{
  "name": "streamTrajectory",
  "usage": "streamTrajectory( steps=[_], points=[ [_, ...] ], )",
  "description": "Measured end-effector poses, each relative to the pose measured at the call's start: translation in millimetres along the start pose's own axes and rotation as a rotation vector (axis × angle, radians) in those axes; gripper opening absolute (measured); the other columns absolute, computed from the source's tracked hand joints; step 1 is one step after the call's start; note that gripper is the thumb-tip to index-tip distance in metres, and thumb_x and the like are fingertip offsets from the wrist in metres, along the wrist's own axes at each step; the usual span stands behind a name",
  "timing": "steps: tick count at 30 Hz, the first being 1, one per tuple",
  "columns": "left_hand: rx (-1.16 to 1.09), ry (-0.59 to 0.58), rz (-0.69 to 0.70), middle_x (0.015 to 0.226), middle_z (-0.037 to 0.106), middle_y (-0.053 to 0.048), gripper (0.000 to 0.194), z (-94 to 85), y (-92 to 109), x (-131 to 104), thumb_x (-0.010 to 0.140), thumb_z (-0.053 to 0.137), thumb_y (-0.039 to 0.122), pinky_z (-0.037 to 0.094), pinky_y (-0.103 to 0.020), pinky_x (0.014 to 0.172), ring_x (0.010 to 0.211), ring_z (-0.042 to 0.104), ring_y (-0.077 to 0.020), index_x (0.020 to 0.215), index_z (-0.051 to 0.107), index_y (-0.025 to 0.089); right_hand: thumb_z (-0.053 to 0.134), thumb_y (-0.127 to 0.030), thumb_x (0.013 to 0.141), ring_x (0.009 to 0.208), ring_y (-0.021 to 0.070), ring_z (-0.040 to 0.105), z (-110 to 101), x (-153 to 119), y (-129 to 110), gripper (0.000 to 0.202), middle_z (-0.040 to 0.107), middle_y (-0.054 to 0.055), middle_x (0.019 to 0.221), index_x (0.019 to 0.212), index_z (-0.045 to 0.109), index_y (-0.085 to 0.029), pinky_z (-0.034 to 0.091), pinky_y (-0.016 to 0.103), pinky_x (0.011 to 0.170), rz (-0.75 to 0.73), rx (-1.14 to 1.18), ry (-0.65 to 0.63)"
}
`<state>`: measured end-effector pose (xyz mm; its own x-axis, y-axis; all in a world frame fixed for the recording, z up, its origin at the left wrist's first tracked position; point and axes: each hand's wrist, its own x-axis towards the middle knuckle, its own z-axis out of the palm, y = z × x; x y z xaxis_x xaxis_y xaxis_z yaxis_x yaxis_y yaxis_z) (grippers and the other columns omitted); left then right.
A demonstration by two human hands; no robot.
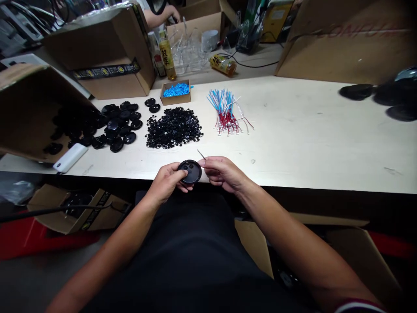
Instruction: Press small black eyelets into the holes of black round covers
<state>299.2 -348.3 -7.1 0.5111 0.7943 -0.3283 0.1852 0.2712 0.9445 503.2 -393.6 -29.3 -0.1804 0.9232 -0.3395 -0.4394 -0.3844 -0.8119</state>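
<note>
My left hand (167, 180) grips a round black plastic disc (190, 171) at the table's front edge. My right hand (221, 171) touches the disc's right rim and pinches a thin metal pin or wire (201, 154) that points up and to the left. Beyond the hands lie a heap of small black rings (172, 127), a spill of larger black discs (119, 124) and a bundle of red, blue and white wires (228, 111).
A small cardboard tray of blue beads (176, 91) stands behind the rings. A tipped cardboard box (26, 113) lies at the left, a white power bank (70, 157) beside it. Bottles (167, 54) and another person's arm (159, 15) are at the back. More black parts (384, 93) sit far right.
</note>
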Motion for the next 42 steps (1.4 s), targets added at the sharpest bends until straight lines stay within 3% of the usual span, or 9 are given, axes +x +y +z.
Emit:
streamTrajectory(
  steps=[5,10,14,21,27,33,39,42],
  points=[
    [0.079,0.010,-0.041,0.076,0.080,-0.010,0.028,19.9,5.0,15.2,0.081,0.073,0.035,0.058,-0.022,0.049,0.060,0.076,-0.0206,0.095,0.069,0.011,0.079,-0.047,0.077,0.044,0.0058,0.019,-39.5,-1.5,-4.3,0.037,0.035,-0.010,0.055,0.095,0.071,-0.016,0.013,0.023,0.043,-0.132,-0.158,0.126],
    [0.136,0.024,-0.083,0.070,0.078,-0.012,0.021,46.9,7.5,50.1,0.081,0.069,0.027,0.058,-0.021,0.049,0.057,0.075,-0.0196,0.093,0.066,0.011,0.075,-0.043,0.078,0.062,0.0122,0.044,-89.6,-1.0,-7.5,0.032,0.054,-0.002,0.065,0.094,0.079,-0.015,0.033,0.026,0.058,-0.499,-0.650,0.489],
    [0.126,0.026,-0.108,0.068,0.077,-0.012,0.013,64.3,2.6,81.7,0.086,0.063,0.025,0.059,-0.023,0.047,0.052,0.074,-0.0188,0.091,0.063,0.012,0.071,-0.043,0.080,0.065,0.0140,0.048,-107.3,7.1,-3.8,0.034,0.061,0.000,0.069,0.096,0.080,-0.014,0.036,0.027,0.062,-0.544,-0.615,0.496],
    [0.093,0.018,-0.087,0.062,0.074,-0.008,0.015,64.3,-4.8,111.1,0.091,0.064,0.028,0.059,-0.024,0.046,0.050,0.073,-0.0192,0.091,0.061,0.013,0.068,-0.042,0.084,0.062,0.0131,0.049,-96.3,18.6,1.4,0.032,0.067,0.001,0.071,0.094,0.081,-0.015,0.034,0.026,0.059,-0.564,-0.732,0.499],
    [0.043,-0.005,-0.061,0.062,0.074,-0.008,0.030,50.2,-12.7,113.3,0.093,0.071,0.041,0.058,-0.022,0.045,0.047,0.071,-0.0172,0.089,0.063,0.012,0.070,-0.041,0.083,0.062,0.0137,0.050,-88.3,28.0,2.3,0.028,0.065,0.000,0.066,0.086,0.080,-0.015,0.033,0.026,0.060,-0.521,-0.795,0.520],
    [-0.046,-0.057,-0.047,0.067,0.076,-0.010,0.032,36.0,-18.0,110.5,0.092,0.070,0.043,0.058,-0.021,0.048,0.051,0.073,-0.0169,0.096,0.064,0.012,0.069,-0.045,0.084,0.059,0.0130,0.047,-73.2,43.7,8.2,0.031,0.059,-0.002,0.063,0.090,0.079,-0.015,0.034,0.025,0.057,-0.489,-0.782,0.556],
    [-0.153,-0.077,-0.023,0.069,0.077,-0.010,0.032,8.6,-22.4,107.8,0.089,0.074,0.040,0.060,-0.023,0.050,0.054,0.074,-0.0177,0.100,0.064,0.012,0.066,-0.045,0.089,0.064,0.0142,0.046,-40.5,46.2,11.4,0.045,0.048,-0.004,0.068,0.122,0.072,-0.014,0.040,0.026,0.063,-0.521,-0.747,0.642],
    [-0.219,-0.071,0.017,0.072,0.077,-0.008,0.033,-7.2,-25.8,106.3,0.087,0.075,0.040,0.060,-0.024,0.051,0.055,0.074,-0.0176,0.103,0.063,0.013,0.068,-0.041,0.090,0.062,0.0143,0.045,-14.9,47.7,14.8,0.040,0.047,-0.005,0.067,0.122,0.073,-0.016,0.042,0.028,0.065,-0.580,-0.770,0.690]
  ],
)
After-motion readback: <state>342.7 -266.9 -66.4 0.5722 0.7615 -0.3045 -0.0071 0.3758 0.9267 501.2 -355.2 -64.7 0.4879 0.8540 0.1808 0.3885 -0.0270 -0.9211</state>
